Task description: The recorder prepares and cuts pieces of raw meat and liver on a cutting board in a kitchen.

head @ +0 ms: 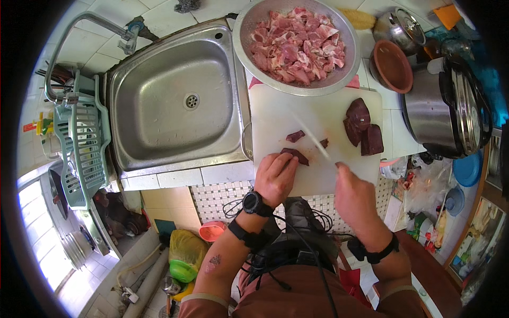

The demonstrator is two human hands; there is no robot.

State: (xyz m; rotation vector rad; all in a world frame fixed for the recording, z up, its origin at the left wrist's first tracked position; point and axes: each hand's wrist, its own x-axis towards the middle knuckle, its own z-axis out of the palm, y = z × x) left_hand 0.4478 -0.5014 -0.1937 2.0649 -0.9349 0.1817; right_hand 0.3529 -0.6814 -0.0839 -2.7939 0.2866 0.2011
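Observation:
On a white cutting board (274,119), the fingers of my left hand (276,179) press on a dark red piece of meat (296,156). My right hand (354,194) is closed around the handle of a knife (314,139), whose blade is blurred and reaches up and left over the board. A small cut piece (295,136) lies above my left fingers, and a smaller scrap (324,143) is close to the blade. Larger dark red chunks (358,115) rest at the board's right side. A metal bowl (242,47) of raw pink meat pieces (298,47) overlaps the board's far edge.
Left of the board is a steel sink (159,115) with a faucet (95,18) and a green dish rack (85,135) beyond. At right stand a brown clay bowl (391,65), a lidded steel pot (399,30) and a large pressure cooker (433,103).

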